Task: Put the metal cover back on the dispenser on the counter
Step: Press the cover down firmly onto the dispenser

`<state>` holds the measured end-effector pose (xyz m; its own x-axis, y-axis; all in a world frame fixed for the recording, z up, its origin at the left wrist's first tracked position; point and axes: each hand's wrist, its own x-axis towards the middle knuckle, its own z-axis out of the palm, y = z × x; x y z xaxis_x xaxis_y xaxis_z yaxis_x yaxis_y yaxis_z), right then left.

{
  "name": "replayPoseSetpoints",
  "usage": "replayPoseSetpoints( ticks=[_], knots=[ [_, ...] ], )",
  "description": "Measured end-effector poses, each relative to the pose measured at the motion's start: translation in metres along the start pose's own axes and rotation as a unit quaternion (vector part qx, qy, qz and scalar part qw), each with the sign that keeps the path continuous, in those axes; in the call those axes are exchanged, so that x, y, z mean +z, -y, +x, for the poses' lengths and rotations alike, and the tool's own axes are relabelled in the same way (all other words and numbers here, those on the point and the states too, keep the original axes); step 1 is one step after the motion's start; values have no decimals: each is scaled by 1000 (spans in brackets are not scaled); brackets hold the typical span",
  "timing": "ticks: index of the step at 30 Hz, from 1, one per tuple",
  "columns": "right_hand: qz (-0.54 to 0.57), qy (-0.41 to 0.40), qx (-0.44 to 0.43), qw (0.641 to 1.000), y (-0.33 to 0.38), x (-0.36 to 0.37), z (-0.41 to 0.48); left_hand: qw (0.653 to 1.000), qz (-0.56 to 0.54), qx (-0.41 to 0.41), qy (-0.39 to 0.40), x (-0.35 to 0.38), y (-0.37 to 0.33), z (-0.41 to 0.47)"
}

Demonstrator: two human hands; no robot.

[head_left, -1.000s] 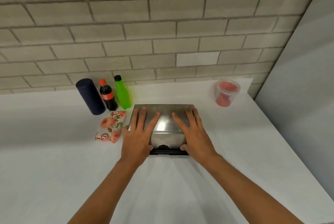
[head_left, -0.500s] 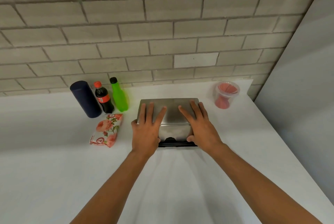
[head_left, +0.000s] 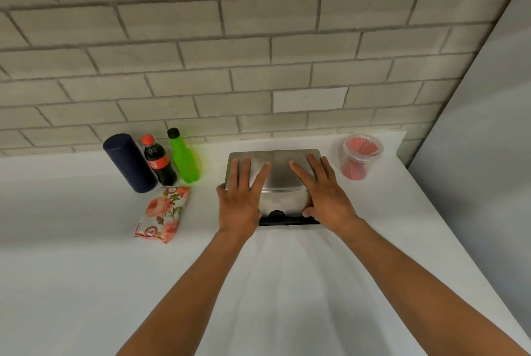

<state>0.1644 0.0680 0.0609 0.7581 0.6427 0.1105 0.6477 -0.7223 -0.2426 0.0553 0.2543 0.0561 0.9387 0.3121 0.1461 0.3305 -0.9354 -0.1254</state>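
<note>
The shiny metal cover (head_left: 280, 172) sits on top of the dispenser, whose black base (head_left: 287, 221) shows along the front bottom edge. It stands on the white counter (head_left: 86, 284) near the brick wall. My left hand (head_left: 240, 200) lies flat on the cover's left half, fingers spread over the top and thumb against the left side. My right hand (head_left: 324, 197) lies on the right half in the same way, thumb on the front face. Both palms hide the cover's front corners.
Left of the dispenser stand a green bottle (head_left: 184, 157), a cola bottle (head_left: 159, 161) and a dark blue cylinder (head_left: 129, 163). A floral tissue pack (head_left: 163, 213) lies in front of them. A clear cup of pink items (head_left: 360, 156) stands at the right. A grey wall (head_left: 488, 154) closes the right side.
The dispenser with both hands on its cover has slid to the right, away from the green bottle and closer to the clear cup. The hands keep the same hold.
</note>
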Motion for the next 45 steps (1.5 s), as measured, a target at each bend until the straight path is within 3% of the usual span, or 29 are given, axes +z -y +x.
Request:
replayPoseSetpoints(
  ticks=[19,45],
  knots=[
    [37,-35,-37,998,-35,2,59,999,-9,-32,-27,10,-8,62],
    [-3,-40,-37,999,-44,7,82,999,-21,-22,-39,20,-6,87]
  ],
)
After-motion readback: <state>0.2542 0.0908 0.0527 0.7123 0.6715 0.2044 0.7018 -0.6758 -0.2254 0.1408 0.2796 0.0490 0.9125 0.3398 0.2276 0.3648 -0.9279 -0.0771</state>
